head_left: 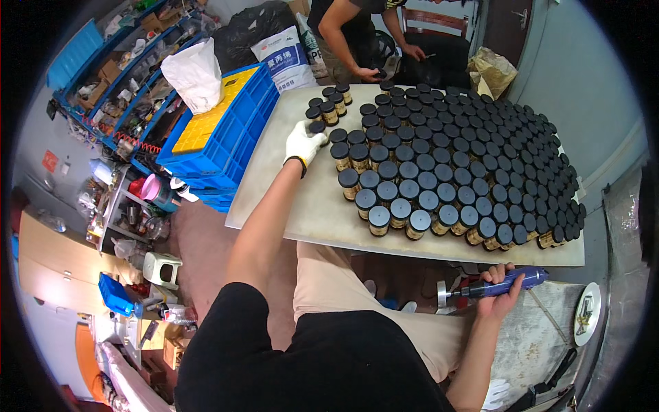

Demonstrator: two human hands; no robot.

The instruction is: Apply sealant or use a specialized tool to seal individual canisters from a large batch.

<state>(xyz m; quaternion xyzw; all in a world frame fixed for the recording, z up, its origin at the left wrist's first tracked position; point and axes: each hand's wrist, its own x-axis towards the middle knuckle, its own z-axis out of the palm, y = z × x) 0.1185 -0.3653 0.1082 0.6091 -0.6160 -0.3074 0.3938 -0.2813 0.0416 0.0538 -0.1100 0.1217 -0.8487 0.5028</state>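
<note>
White-gloved, the left hand [303,145] is pinched round a black-lidded jar [316,127], near other jars [329,113] at one o'clock. At four, a purple tool [529,278] is clasped by the right hand [500,294]. Jars are likely being moved; gentle, upright placing seems needed next.

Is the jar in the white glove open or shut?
Shut: the jar in the gloved left hand has a black lid covering its top.
</note>
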